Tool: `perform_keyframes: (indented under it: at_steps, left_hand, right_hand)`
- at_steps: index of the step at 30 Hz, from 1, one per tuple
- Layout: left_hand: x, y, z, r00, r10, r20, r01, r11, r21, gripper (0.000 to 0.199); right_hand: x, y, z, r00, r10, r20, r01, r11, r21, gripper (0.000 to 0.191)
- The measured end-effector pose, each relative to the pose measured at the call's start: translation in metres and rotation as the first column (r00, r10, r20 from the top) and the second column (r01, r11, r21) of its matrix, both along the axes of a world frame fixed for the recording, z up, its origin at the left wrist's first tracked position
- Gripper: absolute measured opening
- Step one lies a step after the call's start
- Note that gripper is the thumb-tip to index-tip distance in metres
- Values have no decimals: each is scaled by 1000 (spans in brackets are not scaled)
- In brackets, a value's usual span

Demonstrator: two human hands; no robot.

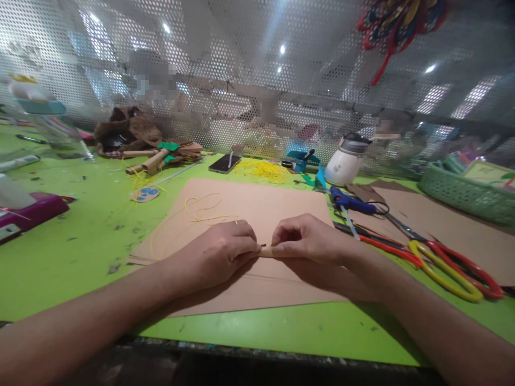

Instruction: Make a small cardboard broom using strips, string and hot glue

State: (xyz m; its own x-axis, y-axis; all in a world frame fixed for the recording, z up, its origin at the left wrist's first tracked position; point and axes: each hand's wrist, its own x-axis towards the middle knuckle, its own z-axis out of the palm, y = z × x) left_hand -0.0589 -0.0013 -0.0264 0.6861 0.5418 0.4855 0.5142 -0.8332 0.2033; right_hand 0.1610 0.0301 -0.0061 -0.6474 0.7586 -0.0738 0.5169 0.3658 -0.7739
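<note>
My left hand (225, 246) and my right hand (308, 238) meet over a brown paper sheet (257, 201), fingertips a short gap apart. Both are closed on a narrow tan strip (265, 251) that looks like rolled or folded paper. A small dark bit shows at its upper edge, too small to name. My fingers hide the strip's two ends. Loose yellow thread (197, 214) curls over the sheet and passes by my left hand.
Scissors (446, 257) and a blue glue gun (350, 201) lie right of the sheet. Behind are a white bottle (346, 163), yellow shreds (263, 170), a phone (224, 163) and paper rolls (155, 161). A green basket (466, 190) stands far right; a perforated screen (249, 69) backs the table.
</note>
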Motion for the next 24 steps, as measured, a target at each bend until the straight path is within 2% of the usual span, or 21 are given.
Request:
perform_keyframes:
  at_steps: [3, 8, 11, 14, 17, 21, 24]
  left_hand:
    - [0, 1, 0, 1000, -26, 9, 26, 1000, 4, 23]
    - [-1, 2, 0, 1000, -21, 0, 21, 1000, 7, 24]
    - [-1, 2, -1, 1000, -11, -12, 10, 1000, -14, 22]
    - [-1, 2, -2, 997, 74, -1, -74, 996, -52, 13]
    - [-1, 3, -3, 991, 131, 12, -129, 986, -102, 13]
    - [-1, 5, -4, 993, 113, 11, -111, 985, -129, 10]
    - [-3, 6, -6, 999, 51, -3, -51, 992, -113, 17]
  right_hand:
    - [-2, -7, -6, 992, -47, -116, 47, 999, -7, 32]
    - [-4, -14, -17, 959, -30, -281, 19, 999, -43, 15]
    - [-3, -12, -19, 965, -5, -262, 1, 1000, -16, 12]
    - [-2, -10, -18, 975, -2, -222, 5, 1000, 14, 13]
    - [0, -7, -16, 988, -5, -152, 13, 999, 53, 14]
    - [0, -4, -14, 995, 27, -101, -21, 998, 62, 14]
    - [-1, -2, -15, 992, 39, -117, -34, 998, 48, 13]
